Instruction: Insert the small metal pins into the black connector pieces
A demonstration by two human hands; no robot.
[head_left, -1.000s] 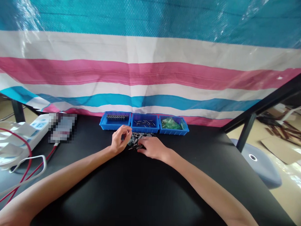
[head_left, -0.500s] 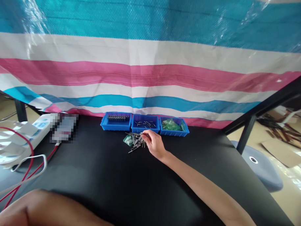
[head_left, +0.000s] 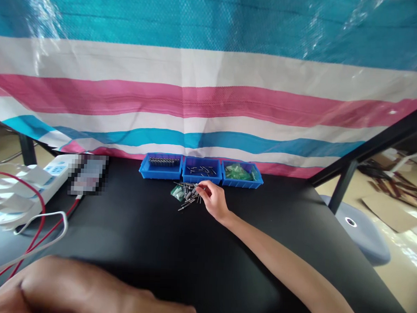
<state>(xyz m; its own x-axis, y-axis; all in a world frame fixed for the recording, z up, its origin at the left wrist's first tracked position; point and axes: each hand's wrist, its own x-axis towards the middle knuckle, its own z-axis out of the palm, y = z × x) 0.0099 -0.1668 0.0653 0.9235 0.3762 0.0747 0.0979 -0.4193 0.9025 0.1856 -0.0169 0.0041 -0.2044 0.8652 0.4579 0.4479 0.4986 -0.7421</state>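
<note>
Tabletop (head_left: 151, 236): open room left, right and nearside of the metal parts pile (head_left: 188, 195); far side bounded by bins. Right hand (head_left: 214, 200) at pile's right edge, fingertips drawn nearly together; cannot tell whether a part is held. Left hand (head_left: 171, 309) cut by lower frame edge, grip cannot be told. Count: one pile; three bins, left bin (head_left: 160, 174), middle bin (head_left: 197, 179), right bin (head_left: 241, 183).
</note>
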